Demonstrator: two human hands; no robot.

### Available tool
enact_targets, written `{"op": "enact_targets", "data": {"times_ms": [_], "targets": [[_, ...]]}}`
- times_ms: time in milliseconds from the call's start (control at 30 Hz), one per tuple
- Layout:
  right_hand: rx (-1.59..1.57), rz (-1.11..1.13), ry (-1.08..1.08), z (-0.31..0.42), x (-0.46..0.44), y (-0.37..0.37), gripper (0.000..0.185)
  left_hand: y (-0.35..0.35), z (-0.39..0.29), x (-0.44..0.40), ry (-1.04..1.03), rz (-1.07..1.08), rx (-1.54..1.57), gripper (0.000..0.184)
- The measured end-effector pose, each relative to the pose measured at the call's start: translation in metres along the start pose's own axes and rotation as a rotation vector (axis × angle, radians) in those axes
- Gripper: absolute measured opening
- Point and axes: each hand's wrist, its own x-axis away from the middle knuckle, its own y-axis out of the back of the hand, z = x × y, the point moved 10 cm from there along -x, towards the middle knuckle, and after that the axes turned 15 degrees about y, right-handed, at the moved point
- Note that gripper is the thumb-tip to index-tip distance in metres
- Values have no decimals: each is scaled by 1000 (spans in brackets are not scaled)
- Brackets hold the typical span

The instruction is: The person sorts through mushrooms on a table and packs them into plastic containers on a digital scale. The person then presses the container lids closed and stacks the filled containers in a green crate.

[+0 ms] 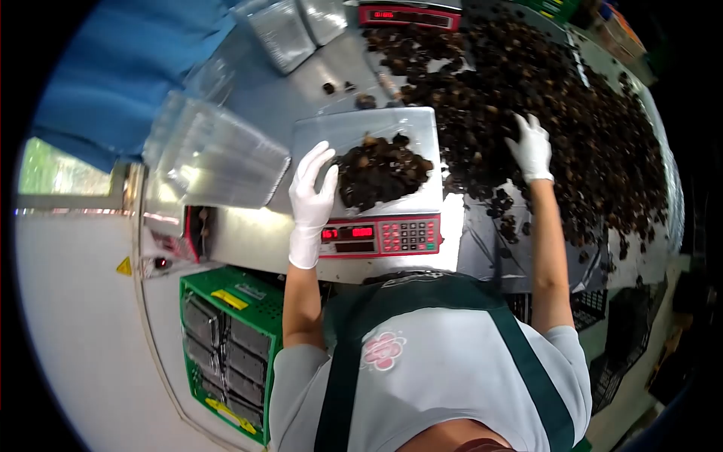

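Note:
A heap of dark brown, glossy pieces that look like mushrooms (pixel 382 172) lies on the steel pan of a digital scale (pixel 312 129) with a red front panel. At the heap's left edge is my left hand (pixel 312 184), in a white glove, fingers apart; it holds nothing that I can see, and whether it touches the heap I cannot tell. My right hand (pixel 532 149), also white-gloved, rests at the large spread of the same dark pieces (pixel 595 151) on the right. Its fingers are spread, with nothing visible in them.
Stacked clear plastic trays (pixel 218 154) stand left of the scale, more trays (pixel 280 34) behind. A second red scale (pixel 410 16) is at the back. Below left, a green crate (pixel 226 282) holds packed trays. A few loose pieces (pixel 365 101) lie behind my scale.

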Motion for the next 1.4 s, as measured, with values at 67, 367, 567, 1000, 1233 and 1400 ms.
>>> {"op": "enact_targets", "data": {"times_ms": [67,367,567,1000,1233,1400], "targets": [[71,59,-4,-47,16,-43,49,13,8,-3,51,-46,-5,27],[-603,-288,-284,-49,37,3,29,57,66,-5,324,-169,289,22],[-1061,-206,31,93,4,47,37,47,67,-6,357,-130,377,24],[-908,63,108,137,22,31,34,18,95,-17,516,-13,356,32],[-835,-22,285,159,36,32,30,-13,108,-45,700,69,418,44],[-690,-158,412,188,36,29,26,-44,114,-57,837,190,552,49]]}}
